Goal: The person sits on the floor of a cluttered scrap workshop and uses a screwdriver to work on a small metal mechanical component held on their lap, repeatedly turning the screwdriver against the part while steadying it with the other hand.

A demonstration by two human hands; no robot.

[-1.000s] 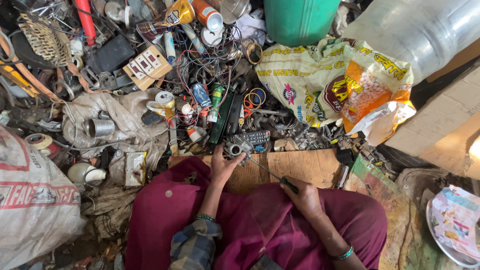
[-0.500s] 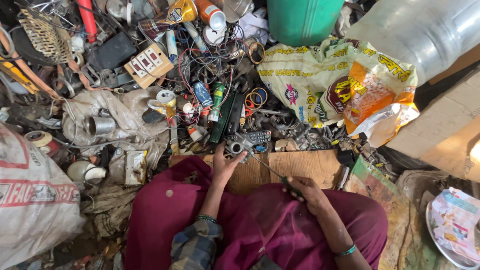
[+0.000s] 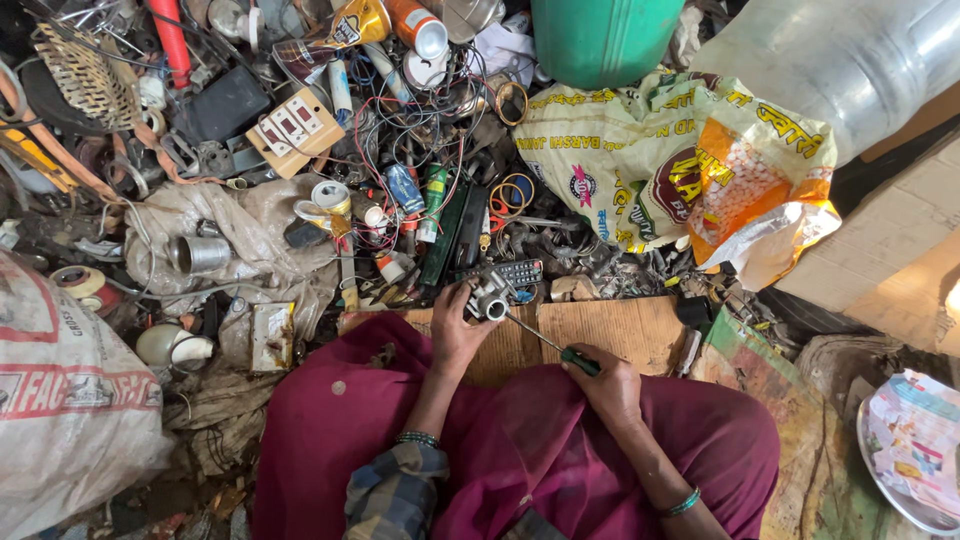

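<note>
My left hand (image 3: 456, 325) grips a small grey metal part (image 3: 491, 297) and holds it over a brown cardboard sheet (image 3: 610, 328) in front of my knees. My right hand (image 3: 608, 383) is closed around the dark green handle of a screwdriver (image 3: 556, 346). Its thin shaft slants up to the left, and the tip meets the metal part. Both forearms rest over my maroon-clad lap, with green bangles at each wrist.
A heap of scrap lies beyond the cardboard: tangled wires (image 3: 420, 120), a remote control (image 3: 506, 272), spray cans (image 3: 415, 25), a switch plate (image 3: 293, 130). A green bucket (image 3: 603, 38), printed yellow sacks (image 3: 680, 170), a white sack (image 3: 70, 400) and a large plastic jug (image 3: 850, 60) surround me.
My right hand drew back to the lap, then came forward again, and the screwdriver tip now rests at the metal part. The left hand has kept its hold in place.
</note>
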